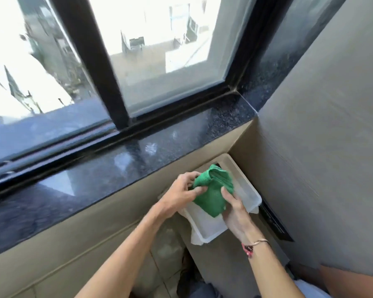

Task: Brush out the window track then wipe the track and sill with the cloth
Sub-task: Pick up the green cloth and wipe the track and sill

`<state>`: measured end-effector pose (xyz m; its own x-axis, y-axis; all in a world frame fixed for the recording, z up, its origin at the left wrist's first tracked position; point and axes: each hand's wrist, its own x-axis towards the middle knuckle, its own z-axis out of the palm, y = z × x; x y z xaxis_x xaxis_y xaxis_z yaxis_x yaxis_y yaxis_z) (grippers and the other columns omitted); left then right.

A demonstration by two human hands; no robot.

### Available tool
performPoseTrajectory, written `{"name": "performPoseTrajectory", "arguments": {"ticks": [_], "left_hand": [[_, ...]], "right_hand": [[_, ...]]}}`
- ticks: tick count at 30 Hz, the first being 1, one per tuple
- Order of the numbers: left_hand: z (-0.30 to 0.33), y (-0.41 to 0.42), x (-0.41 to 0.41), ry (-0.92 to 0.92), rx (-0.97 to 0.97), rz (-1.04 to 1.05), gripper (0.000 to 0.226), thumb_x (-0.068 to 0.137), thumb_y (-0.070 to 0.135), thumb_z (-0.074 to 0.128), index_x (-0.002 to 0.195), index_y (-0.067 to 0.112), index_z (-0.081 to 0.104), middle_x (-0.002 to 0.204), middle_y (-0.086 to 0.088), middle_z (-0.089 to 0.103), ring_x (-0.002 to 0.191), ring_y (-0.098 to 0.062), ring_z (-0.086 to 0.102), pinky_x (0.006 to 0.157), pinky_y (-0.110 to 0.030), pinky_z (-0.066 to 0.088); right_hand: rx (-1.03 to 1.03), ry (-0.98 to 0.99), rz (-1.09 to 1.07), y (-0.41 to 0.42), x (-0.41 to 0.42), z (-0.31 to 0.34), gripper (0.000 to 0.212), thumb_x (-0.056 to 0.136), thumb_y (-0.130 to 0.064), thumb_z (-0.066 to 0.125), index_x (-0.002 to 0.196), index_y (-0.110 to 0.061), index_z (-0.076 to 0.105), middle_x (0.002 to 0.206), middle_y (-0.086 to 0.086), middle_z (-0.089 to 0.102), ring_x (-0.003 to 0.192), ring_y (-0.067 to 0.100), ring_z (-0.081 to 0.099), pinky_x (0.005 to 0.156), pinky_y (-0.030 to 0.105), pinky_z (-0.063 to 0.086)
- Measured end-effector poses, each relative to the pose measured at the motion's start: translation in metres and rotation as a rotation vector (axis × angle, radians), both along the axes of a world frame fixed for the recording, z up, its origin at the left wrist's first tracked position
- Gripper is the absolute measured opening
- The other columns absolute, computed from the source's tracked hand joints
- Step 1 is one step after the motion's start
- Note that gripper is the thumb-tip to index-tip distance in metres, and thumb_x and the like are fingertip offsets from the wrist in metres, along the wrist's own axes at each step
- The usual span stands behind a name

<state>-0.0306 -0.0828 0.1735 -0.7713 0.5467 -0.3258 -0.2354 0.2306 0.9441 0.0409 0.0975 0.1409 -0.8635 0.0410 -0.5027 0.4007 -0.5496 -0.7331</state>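
below sill [138,151], cloth [213,190] in both hands

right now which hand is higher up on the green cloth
The left hand: it pinches the bunched top of the green cloth, while the right hand holds its lower edge over the white plastic tub.

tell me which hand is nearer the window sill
Left. The left hand grips the green cloth just below the sill edge; the right hand holds the cloth's lower end, farther out over the white tub.

Folded green microfibre cloth [213,190] between both hands above white rectangular plastic tub [205,229], tub below polished black granite sill [121,164], black metal window track [58,151] behind sill
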Motion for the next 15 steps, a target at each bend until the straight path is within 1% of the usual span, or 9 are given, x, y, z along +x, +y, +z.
{"name": "performPoseTrajectory", "arguments": {"ticks": [2, 3, 4, 7, 9, 11, 12, 14, 15], "left_hand": [[0.050, -0.036, 0.006, 0.007, 0.127, 0.041, 0.024, 0.095, 0.005, 0.068, 0.119, 0.006, 0.069, 0.118, -0.018, 0.076, 0.104, -0.020, 0.072, 0.095, -0.038, 0.058], [0.071, -0.054, 0.009, 0.045, 0.136, 0.082, 0.023, 0.093, 0.008, 0.071, 0.116, 0.008, 0.070, 0.115, -0.015, 0.077, 0.101, -0.015, 0.072, 0.093, -0.034, 0.058], [0.089, -0.074, 0.012, 0.103, 0.110, 0.145, 0.023, 0.091, 0.010, 0.074, 0.114, 0.010, 0.071, 0.112, -0.014, 0.078, 0.097, -0.012, 0.072, 0.090, -0.033, 0.057], [0.125, -0.146, 0.020, 0.337, -0.061, 0.424, 0.028, 0.086, 0.018, 0.081, 0.112, 0.021, 0.070, 0.098, -0.009, 0.075, 0.090, -0.010, 0.070, 0.082, -0.031, 0.060], [0.134, -0.206, 0.026, 0.464, -0.171, 0.647, 0.029, 0.088, 0.026, 0.078, 0.115, 0.025, 0.068, 0.099, -0.003, 0.073, 0.091, -0.006, 0.070, 0.080, -0.024, 0.061], [0.128, -0.266, 0.032, 0.586, -0.380, 0.804, 0.029, 0.093, 0.032, 0.071, 0.120, 0.023, 0.066, 0.107, 0.000, 0.072, 0.100, -0.010, 0.069, 0.089, -0.029, 0.058], [0.118, -0.294, 0.034, 0.636, -0.503, 0.836, 0.032, 0.096, 0.034, 0.066, 0.125, 0.020, 0.065, 0.114, -0.003, 0.071, 0.108, -0.017, 0.068, 0.097, -0.035, 0.056], [0.094, -0.336, 0.042, 0.669, -0.746, 0.809, 0.051, 0.101, 0.042, 0.050, 0.137, 0.008, 0.059, 0.134, -0.014, 0.065, 0.128, -0.032, 0.060, 0.112, -0.044, 0.047], [0.080, -0.350, 0.046, 0.667, -0.873, 0.766, 0.067, 0.101, 0.051, 0.038, 0.143, 0.002, 0.054, 0.145, -0.020, 0.059, 0.137, -0.036, 0.054, 0.119, -0.044, 0.041]], "right_hand": [[-0.217, 0.087, 0.033, -0.035, -0.001, 0.039, 0.072, 0.082, -0.036, 0.081, 0.141, -0.004, 0.055, 0.136, 0.020, 0.065, 0.124, 0.032, 0.064, 0.098, 0.039, 0.058], [-0.277, 0.109, 0.048, -0.054, -0.004, 0.056, 0.079, 0.075, -0.037, 0.087, 0.140, -0.003, 0.056, 0.135, 0.021, 0.066, 0.121, 0.032, 0.065, 0.096, 0.041, 0.059], [-0.311, 0.124, 0.068, -0.075, -0.007, 0.071, 0.081, 0.072, -0.034, 0.090, 0.138, -0.002, 0.057, 0.134, 0.022, 0.066, 0.118, 0.033, 0.067, 0.092, 0.043, 0.060], [-0.258, 0.131, 0.102, -0.151, -0.021, 0.105, 0.066, 0.079, -0.025, 0.083, 0.137, -0.006, 0.059, 0.135, 0.024, 0.066, 0.113, 0.036, 0.068, 0.081, 0.042, 0.060], [-0.191, 0.119, 0.004, -0.203, -0.031, 0.115, 0.052, 0.081, -0.014, 0.076, 0.131, -0.007, 0.065, 0.130, 0.022, 0.070, 0.107, 0.033, 0.073, 0.077, 0.039, 0.063], [-0.040, 0.156, -0.074, -0.248, -0.046, 0.122, 0.044, 0.077, -0.007, 0.077, 0.120, -0.008, 0.071, 0.119, 0.018, 0.076, 0.104, 0.034, 0.075, 0.077, 0.041, 0.064], [0.108, 0.185, -0.095, -0.268, -0.054, 0.125, 0.039, 0.077, -0.005, 0.080, 0.115, -0.010, 0.072, 0.114, 0.015, 0.078, 0.107, 0.037, 0.074, 0.082, 0.046, 0.064], [0.532, 0.317, -0.144, -0.301, -0.076, 0.133, 0.033, 0.082, -0.002, 0.080, 0.111, -0.018, 0.072, 0.113, 0.009, 0.077, 0.112, 0.037, 0.071, 0.098, 0.052, 0.058], [0.777, 0.434, -0.154, -0.314, -0.088, 0.136, 0.039, 0.084, 0.000, 0.076, 0.116, -0.021, 0.070, 0.118, 0.007, 0.074, 0.115, 0.033, 0.069, 0.104, 0.050, 0.054]]}}
